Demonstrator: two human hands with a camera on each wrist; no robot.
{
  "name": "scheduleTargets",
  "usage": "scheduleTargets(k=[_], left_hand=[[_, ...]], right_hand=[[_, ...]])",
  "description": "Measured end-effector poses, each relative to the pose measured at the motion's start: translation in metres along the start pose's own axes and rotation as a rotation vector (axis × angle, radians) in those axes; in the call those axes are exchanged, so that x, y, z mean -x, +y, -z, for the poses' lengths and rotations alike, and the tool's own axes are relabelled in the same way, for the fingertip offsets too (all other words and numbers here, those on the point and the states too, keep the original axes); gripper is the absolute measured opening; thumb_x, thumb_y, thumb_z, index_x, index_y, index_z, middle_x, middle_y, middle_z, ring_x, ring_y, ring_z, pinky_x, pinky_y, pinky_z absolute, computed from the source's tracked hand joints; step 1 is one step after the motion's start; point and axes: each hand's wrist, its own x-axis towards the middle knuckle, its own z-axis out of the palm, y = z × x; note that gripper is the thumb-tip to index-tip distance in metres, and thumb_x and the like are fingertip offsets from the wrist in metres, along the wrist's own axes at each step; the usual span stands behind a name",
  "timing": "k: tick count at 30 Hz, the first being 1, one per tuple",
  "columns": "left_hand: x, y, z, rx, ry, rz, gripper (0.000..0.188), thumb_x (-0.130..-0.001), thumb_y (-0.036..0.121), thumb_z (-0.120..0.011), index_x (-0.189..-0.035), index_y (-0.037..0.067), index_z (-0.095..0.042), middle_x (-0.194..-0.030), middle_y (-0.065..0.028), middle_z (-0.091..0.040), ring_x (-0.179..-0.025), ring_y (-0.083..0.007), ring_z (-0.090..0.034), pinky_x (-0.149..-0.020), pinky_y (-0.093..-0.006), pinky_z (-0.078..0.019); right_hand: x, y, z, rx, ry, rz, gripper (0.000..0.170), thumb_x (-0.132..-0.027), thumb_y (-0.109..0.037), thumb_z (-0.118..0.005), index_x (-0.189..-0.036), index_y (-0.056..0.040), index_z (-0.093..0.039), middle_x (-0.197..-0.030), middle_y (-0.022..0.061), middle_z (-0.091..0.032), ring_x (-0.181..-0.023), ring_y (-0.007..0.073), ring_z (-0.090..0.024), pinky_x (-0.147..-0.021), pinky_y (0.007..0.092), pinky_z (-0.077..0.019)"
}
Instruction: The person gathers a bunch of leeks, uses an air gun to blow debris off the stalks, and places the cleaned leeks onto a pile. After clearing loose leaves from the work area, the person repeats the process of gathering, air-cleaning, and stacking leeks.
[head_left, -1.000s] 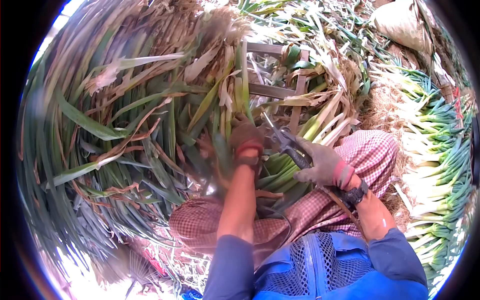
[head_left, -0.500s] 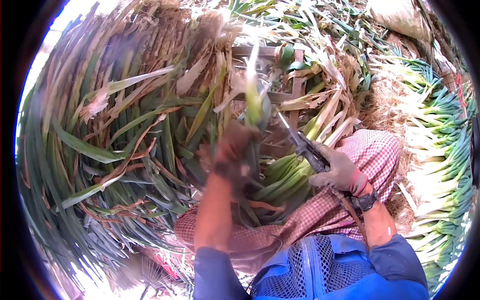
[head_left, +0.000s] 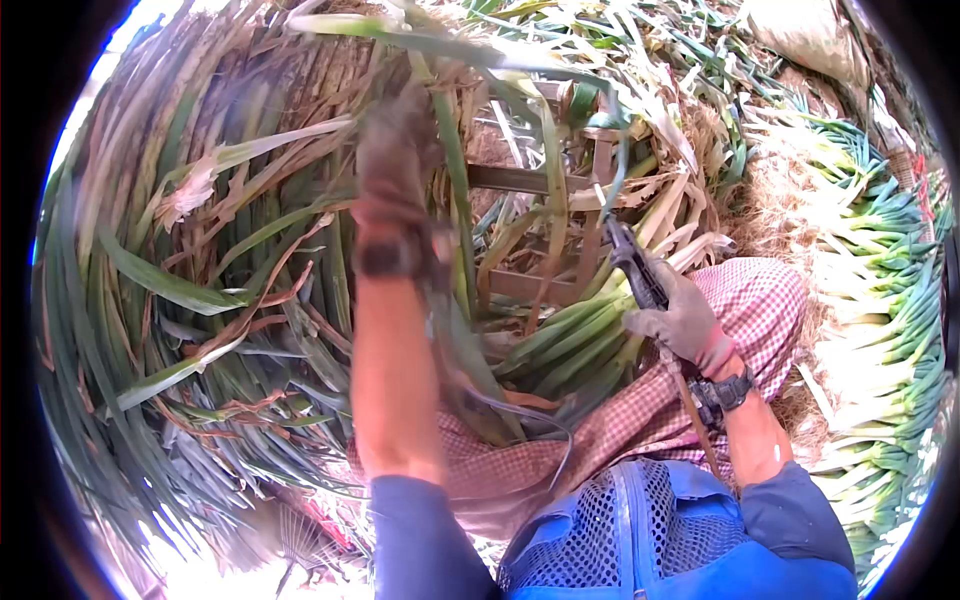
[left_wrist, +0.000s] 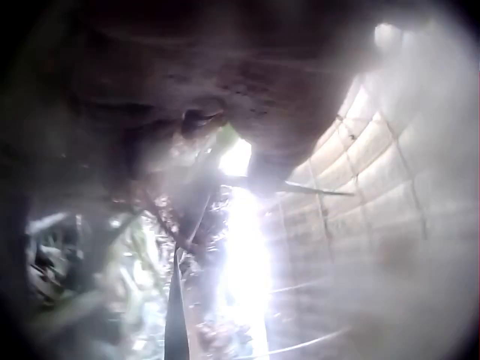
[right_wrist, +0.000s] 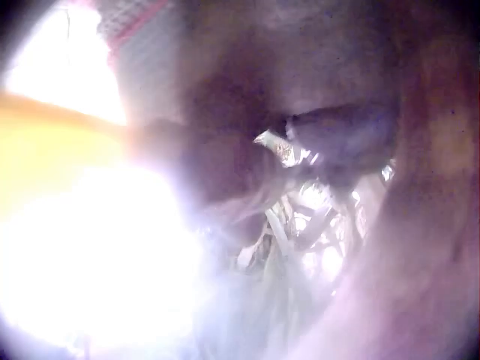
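Observation:
My gloved left hand (head_left: 395, 155), blurred, is stretched over the pile of long leafy stalks (head_left: 190, 260). A pale-ended green stalk (head_left: 440, 45) lies crosswise near its fingertips; whether the fingers hold it is unclear. In the left wrist view, a thin leaf (left_wrist: 176, 319) hangs below the dark glove (left_wrist: 202, 82). My gloved right hand (head_left: 682, 318) grips a black gun-shaped tool (head_left: 636, 268) with a thin nozzle pointing up and a hose running down past the wrist. Left of this tool, a bundle of green stalks (head_left: 575, 345) rests by the knee.
A wooden frame (head_left: 525, 179) stands in the middle, with loose leaves around it. Along the right side runs a row of stalks with roots and white ends (head_left: 860, 330). A pale sack (head_left: 805, 38) sits at the top right. Checked trousers (head_left: 750, 300) cover the crossed legs.
My left hand has moved up and left, away from the knees. The stalk that stood upright above it now lies crosswise near the top. My right hand, still holding the tool, has shifted slightly right.

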Motion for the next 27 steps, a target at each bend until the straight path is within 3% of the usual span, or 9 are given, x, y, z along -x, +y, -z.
scheduleTargets(k=[1, 2, 3, 4, 8, 14, 19, 22, 27], left_hand=[[0.020, -0.028, 0.011, -0.365, -0.027, -0.282, 0.024, -0.099, 0.031, -0.077, -0.107, 0.009, -0.075, -0.082, -0.0009, -0.066, -0.073, -0.0132, -0.063, -0.063, -0.0296, -0.0483], [0.037, -0.061, 0.027, -0.239, 0.071, 0.077, 0.018, -0.098, 0.025, -0.074, -0.097, 0.007, -0.078, -0.078, -0.0025, -0.069, -0.067, -0.0128, -0.061, -0.062, -0.0326, -0.0487], [0.056, -0.091, 0.042, -0.498, 0.074, 0.099, 0.021, -0.098, 0.024, -0.073, -0.096, 0.004, -0.079, -0.078, -0.0073, -0.074, -0.068, -0.0167, -0.065, -0.066, -0.0375, -0.0541], [0.084, -0.115, 0.040, -0.746, 0.211, -0.030, 0.022, -0.097, 0.023, -0.070, -0.097, 0.002, -0.079, -0.078, -0.0119, -0.075, -0.073, -0.0174, -0.069, -0.071, -0.0385, -0.0571], [0.186, -0.191, 0.071, -1.021, 0.174, -0.158, 0.016, -0.093, 0.012, -0.074, -0.103, 0.000, -0.080, -0.087, -0.0113, -0.078, -0.081, -0.0155, -0.072, -0.074, -0.0368, -0.0577], [0.189, -0.178, 0.087, -0.545, 0.347, 0.097, 0.022, -0.092, 0.008, -0.074, -0.111, -0.001, -0.080, -0.099, -0.0041, -0.079, -0.086, -0.0112, -0.069, -0.078, -0.0288, -0.0560], [0.171, -0.174, 0.084, -0.857, 0.353, -0.074, 0.030, -0.094, 0.014, -0.074, -0.120, -0.001, -0.077, -0.106, -0.0145, -0.081, -0.096, -0.0252, -0.078, -0.089, -0.0362, -0.0593], [0.157, -0.164, 0.072, -1.111, 0.273, -0.147, 0.039, -0.092, 0.024, -0.076, -0.124, 0.002, -0.076, -0.116, -0.0200, -0.078, -0.105, -0.0381, -0.076, -0.096, -0.0442, -0.0588], [0.143, -0.162, 0.064, -1.361, 0.214, -0.138, 0.048, -0.089, 0.031, -0.077, -0.130, 0.007, -0.072, -0.129, -0.0202, -0.073, -0.107, -0.0425, -0.074, -0.096, -0.0494, -0.0582]], right_hand=[[0.001, -0.005, 0.000, -0.003, -0.002, 0.000, 0.100, -0.080, -0.034, -0.087, -0.160, 0.0055, -0.043, -0.111, 0.0100, -0.067, -0.097, 0.0178, -0.060, -0.095, 0.0287, -0.0505], [0.003, -0.010, -0.002, 0.042, -0.178, 0.028, 0.096, -0.081, -0.031, -0.085, -0.162, 0.0005, -0.043, -0.117, 0.0147, -0.070, -0.102, 0.0230, -0.065, -0.099, 0.0320, -0.0509], [0.003, -0.013, -0.006, 0.086, -0.351, 0.059, 0.093, -0.082, -0.027, -0.083, -0.163, -0.0045, -0.044, -0.123, 0.0195, -0.072, -0.108, 0.0283, -0.070, -0.103, 0.0352, -0.0513], [-0.001, -0.014, -0.014, 0.086, -0.356, 0.062, 0.093, -0.082, -0.027, -0.083, -0.163, -0.0045, -0.044, -0.123, 0.0195, -0.072, -0.108, 0.0283, -0.070, -0.103, 0.0352, -0.0513], [-0.024, -0.023, -0.055, 0.282, -0.347, 0.209, 0.102, -0.081, -0.034, -0.086, -0.163, 0.0010, -0.037, -0.123, 0.0313, -0.070, -0.117, 0.0468, -0.068, -0.104, 0.0487, -0.0529], [-0.036, -0.030, -0.089, 0.408, -0.307, 0.194, 0.085, -0.084, -0.035, -0.084, -0.154, -0.0055, -0.048, -0.119, 0.0285, -0.071, -0.114, 0.0467, -0.070, -0.100, 0.0508, -0.0541], [-0.044, -0.061, -0.091, 0.527, -0.392, -0.008, 0.088, -0.084, -0.027, -0.086, -0.158, -0.0074, -0.043, -0.128, 0.0272, -0.069, -0.121, 0.0444, -0.067, -0.105, 0.0488, -0.0529], [-0.082, -0.049, -0.100, 0.586, -0.211, 0.109, 0.079, -0.086, -0.033, -0.083, -0.150, -0.0037, -0.047, -0.115, 0.0262, -0.072, -0.110, 0.0451, -0.071, -0.098, 0.0518, -0.0552], [-0.148, -0.071, -0.095, 0.662, -0.073, 0.098, 0.071, -0.088, -0.030, -0.074, -0.147, 0.0008, -0.049, -0.113, 0.0276, -0.075, -0.108, 0.0442, -0.074, -0.096, 0.0518, -0.0573]])
